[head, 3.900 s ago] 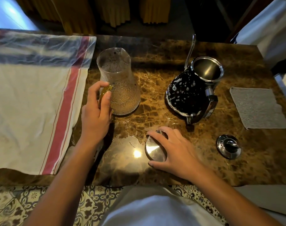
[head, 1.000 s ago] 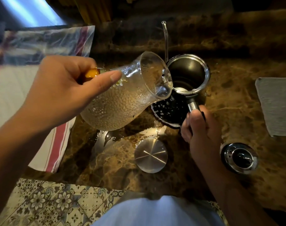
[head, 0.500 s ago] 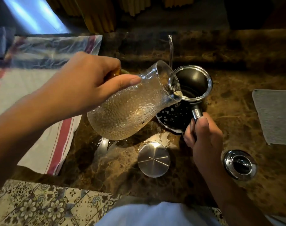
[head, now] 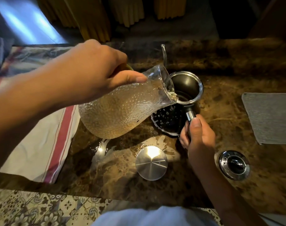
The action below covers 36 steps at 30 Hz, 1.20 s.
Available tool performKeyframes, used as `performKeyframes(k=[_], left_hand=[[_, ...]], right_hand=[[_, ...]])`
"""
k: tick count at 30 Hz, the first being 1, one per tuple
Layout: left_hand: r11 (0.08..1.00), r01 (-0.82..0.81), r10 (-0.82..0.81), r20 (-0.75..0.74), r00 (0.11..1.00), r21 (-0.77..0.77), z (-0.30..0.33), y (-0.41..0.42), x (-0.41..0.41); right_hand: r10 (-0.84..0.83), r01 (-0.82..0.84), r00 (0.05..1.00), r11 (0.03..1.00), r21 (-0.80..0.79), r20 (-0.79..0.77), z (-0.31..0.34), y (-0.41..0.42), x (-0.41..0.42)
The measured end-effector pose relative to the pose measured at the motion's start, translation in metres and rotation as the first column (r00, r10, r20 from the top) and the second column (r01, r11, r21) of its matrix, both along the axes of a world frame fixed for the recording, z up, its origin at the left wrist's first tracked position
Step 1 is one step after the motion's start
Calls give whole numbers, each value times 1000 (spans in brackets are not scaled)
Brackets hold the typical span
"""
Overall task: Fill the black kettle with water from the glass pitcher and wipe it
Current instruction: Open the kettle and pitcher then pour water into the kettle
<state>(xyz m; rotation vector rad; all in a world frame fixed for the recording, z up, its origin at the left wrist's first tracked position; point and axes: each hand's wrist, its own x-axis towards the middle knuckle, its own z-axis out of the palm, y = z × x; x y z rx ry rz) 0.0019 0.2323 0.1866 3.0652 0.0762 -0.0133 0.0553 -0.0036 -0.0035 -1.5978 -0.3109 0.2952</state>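
Note:
My left hand [head: 96,69] grips the neck of the textured glass pitcher [head: 121,110], tilted to the right with its lip over the open mouth of the black kettle [head: 184,88]. Water runs from the lip into the kettle. The kettle stands on the brown marble counter [head: 228,111], its dark body speckled with drops and its thin spout pointing away from me. My right hand [head: 199,136] is closed around the kettle's handle at its near side.
A round steel lid [head: 151,163] lies in a puddle near the front edge. A chrome kettle lid with a knob [head: 234,165] lies to the right. A grey cloth [head: 269,117] sits far right, and a white towel with red stripes [head: 41,141] covers the left.
The pitcher went from standing upright on the counter to lifted and tilted over the kettle. My right hand left the steel lid and took the kettle's handle. The tilt has grown in the last second.

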Motion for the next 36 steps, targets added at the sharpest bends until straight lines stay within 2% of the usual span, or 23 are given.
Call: performKeyframes(k=[6, 17, 36], left_hand=[[998, -54, 55, -56, 997, 20, 4, -3, 4], [992, -55, 73, -166, 983, 114, 11, -6, 12], [985, 9, 30, -221, 975, 174, 21, -10, 22]], right_hand=[[0, 0, 1000, 1000, 2, 10, -3, 0, -1], [-18, 16, 999, 999, 33, 48, -3, 1, -3], [-38, 38, 999, 999, 11, 25, 2, 1, -5]])
